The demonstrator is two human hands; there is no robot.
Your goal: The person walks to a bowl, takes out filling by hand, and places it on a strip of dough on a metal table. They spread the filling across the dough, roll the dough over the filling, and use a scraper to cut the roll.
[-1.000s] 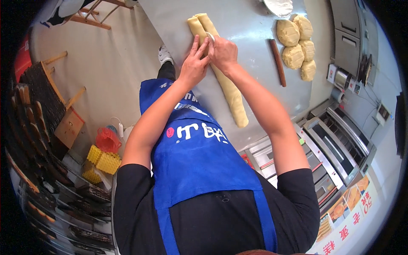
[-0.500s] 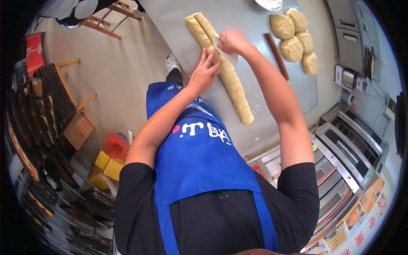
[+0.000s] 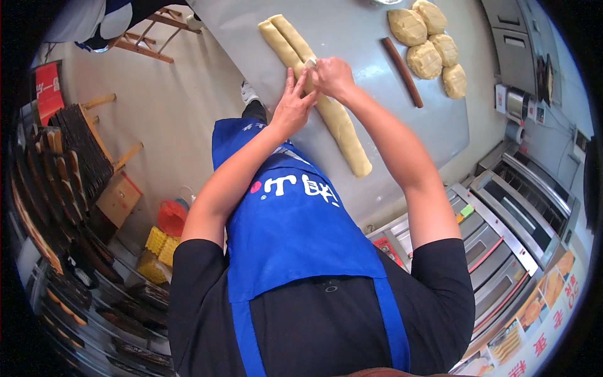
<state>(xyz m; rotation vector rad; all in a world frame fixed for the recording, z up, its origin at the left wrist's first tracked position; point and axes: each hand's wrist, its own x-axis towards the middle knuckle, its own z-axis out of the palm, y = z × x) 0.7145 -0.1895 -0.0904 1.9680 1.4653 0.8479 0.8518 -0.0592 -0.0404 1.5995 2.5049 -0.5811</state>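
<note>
A long pale dough log lies on the steel table, slanting from far left to near right. Its far half is split lengthwise into two strips that lie side by side. My left hand rests on the dough with its fingers spread. Just to the right of those fingertips, my right hand is closed round a dough scraper. Only a small pale corner of the scraper shows; the rest is hidden by the hand, at the point where the split ends.
A brown rolling pin lies right of the dough on the steel table. Several round dough pieces sit beyond it. At the far edge stands part of a metal bowl. A wooden stool is on the floor, far left.
The scraper has turned from showing a broad blade to nearly edge-on, and my right hand has shifted slightly nearer. The whole view has shifted a little, moving the table things up and left.
</note>
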